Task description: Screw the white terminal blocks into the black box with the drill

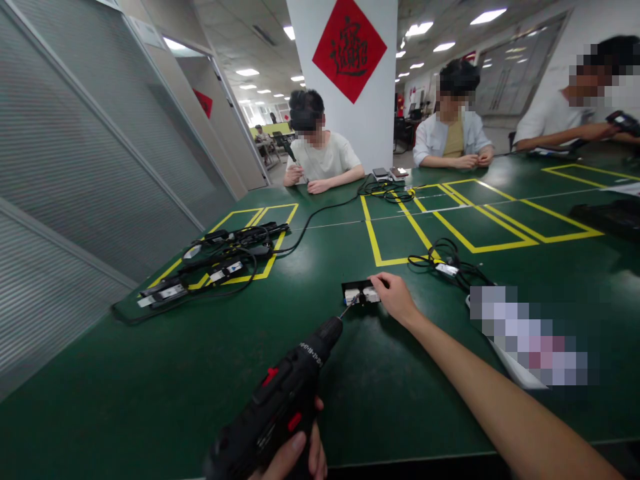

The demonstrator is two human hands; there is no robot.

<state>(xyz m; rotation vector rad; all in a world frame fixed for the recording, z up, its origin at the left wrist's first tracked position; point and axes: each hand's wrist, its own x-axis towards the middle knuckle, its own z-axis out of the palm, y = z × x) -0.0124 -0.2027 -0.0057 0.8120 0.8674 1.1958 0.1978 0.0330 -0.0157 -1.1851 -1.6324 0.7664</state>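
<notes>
My left hand [300, 455], at the bottom of the head view, is wrapped round the grip of a black power drill [287, 393] with red switches. The drill points up and to the right, and its thin bit [347, 308] reaches a small black part with white blocks [353, 295] on the green table. Whether the bit sits in a screw is too small to tell. Coming in from the right, my right hand [395, 297] pinches the right end of that black part between thumb and fingers.
Black power strips and cables [230, 257] lie at the left on the green table [200, 380]. Another cable bundle [447, 267] and a blurred white item [525, 337] lie at the right. Yellow tape [380, 261] marks rectangles. Several people sit across, one holding a tool [290, 152].
</notes>
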